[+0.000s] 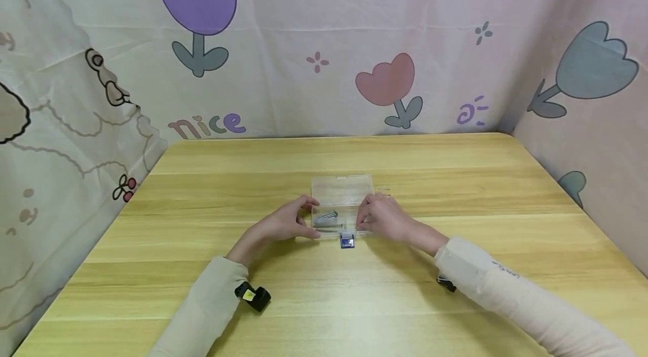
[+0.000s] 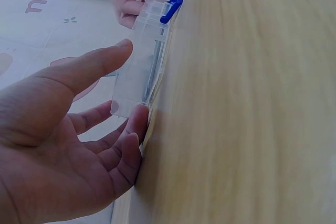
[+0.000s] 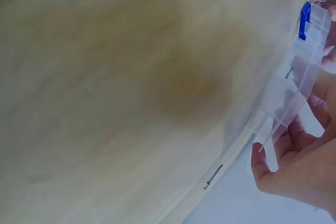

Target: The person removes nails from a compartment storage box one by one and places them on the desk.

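An opened clear plastic box (image 1: 341, 191) with a blue latch (image 1: 347, 241) on its front lies on the table, its lid folded back. Several metal nails (image 1: 326, 216) lie in its left part. My left hand (image 1: 291, 219) holds the box's left end, thumb at the front corner and fingers toward the back; the left wrist view shows the fingers curled at that end (image 2: 94, 145). My right hand (image 1: 382, 216) reaches into the right part, thumb and fingers pinched together. Through the clear wall, the right wrist view shows a small nail (image 3: 289, 73) at those fingertips.
Two small nails (image 1: 385, 189) lie on the wooden table (image 1: 304, 295) just right of the lid, behind my right hand. A patterned cloth (image 1: 283, 81) hangs along the table's back and sides. Black wrist cameras (image 1: 253, 296) sit at both sleeves.
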### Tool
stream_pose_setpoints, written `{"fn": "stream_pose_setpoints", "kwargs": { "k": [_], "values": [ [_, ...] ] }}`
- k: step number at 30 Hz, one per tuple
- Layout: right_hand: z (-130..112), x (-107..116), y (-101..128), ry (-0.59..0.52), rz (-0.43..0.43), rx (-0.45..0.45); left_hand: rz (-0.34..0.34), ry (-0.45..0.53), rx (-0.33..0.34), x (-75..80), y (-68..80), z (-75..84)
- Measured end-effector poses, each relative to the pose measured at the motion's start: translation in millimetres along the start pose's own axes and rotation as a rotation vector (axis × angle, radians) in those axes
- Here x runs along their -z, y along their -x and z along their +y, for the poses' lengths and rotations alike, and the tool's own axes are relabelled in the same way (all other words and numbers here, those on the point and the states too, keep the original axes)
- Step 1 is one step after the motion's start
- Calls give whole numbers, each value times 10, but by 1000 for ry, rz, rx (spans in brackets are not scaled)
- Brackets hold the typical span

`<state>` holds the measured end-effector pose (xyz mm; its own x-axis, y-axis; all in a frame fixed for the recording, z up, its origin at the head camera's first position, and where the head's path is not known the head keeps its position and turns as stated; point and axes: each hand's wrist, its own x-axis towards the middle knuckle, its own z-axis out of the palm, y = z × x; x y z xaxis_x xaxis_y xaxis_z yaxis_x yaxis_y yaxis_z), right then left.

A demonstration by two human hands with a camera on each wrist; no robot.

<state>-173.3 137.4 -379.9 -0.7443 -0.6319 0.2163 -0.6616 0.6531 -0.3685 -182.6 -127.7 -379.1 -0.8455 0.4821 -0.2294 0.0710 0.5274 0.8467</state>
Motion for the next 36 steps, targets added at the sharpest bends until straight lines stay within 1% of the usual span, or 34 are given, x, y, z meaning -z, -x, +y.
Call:
{"fn": "stream_pose_setpoints", "kwargs": {
  "k": [4,7,14,22,26,36],
  "values": [
    [31,59,-12,-101,-32,-7,0,3,-3,-4,0,1],
    [41,123,-22,-164,-33,-18,3,5,0,-6,-1,4],
    [79,187,-50,-173,17,-52,7,6,2,-2,-2,-10],
    [185,224,-33,-208,5,-72,8,1,13,0,-1,-13],
    [236,259,-27,-241,1,-106,7,0,5,6,-9,-15],
    [433,341,6,-245,45,-180,0,1,-3,16,-5,-24]
  ]
}}
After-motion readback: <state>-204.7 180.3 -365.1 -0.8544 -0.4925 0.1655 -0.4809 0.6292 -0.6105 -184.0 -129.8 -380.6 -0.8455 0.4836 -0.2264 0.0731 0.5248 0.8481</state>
